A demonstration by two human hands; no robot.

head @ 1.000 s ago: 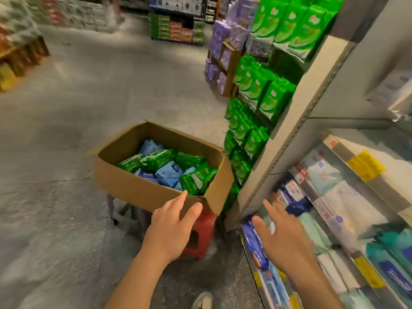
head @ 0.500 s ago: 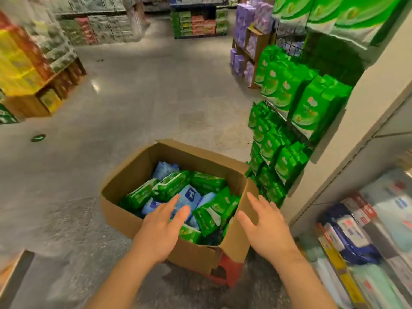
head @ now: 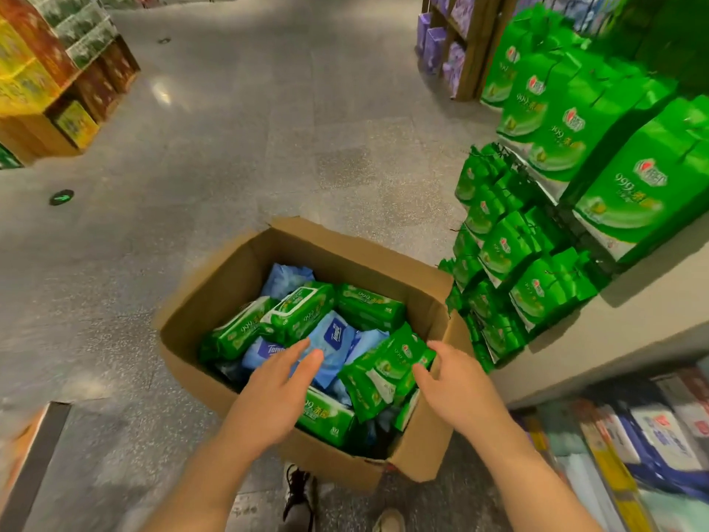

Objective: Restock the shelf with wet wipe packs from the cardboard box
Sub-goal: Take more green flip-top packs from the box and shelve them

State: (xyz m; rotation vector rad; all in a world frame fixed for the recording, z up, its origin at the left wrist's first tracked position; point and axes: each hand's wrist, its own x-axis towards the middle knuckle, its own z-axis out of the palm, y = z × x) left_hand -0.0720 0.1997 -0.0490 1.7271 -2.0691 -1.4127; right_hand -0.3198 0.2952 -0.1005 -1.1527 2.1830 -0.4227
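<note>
An open cardboard box (head: 199,297) stands on the floor before me, filled with green wet wipe packs (head: 303,311) and light blue packs (head: 332,339). My left hand (head: 274,393) hovers over the box's near side with fingers straight, just above a blue pack. Over the box's right side my right hand (head: 450,385) reaches in, fingers loosely spread, its fingertips at a green pack (head: 387,368). Neither hand holds anything. The shelf (head: 652,301) stands to the right, with wipe packs (head: 667,428) lying in its lower tier.
Green hanging packs (head: 537,147) cover the shelf end at the right. Purple goods (head: 452,51) stand farther back on a wooden rack. Stacked yellow and red boxes (head: 50,90) occupy the left. Grey floor lies beyond the box. My shoes (head: 299,493) show below it.
Both hands moved from the box's near edge and the lower shelf to over the packs inside the box. The view turned left and down, bringing the box closer.
</note>
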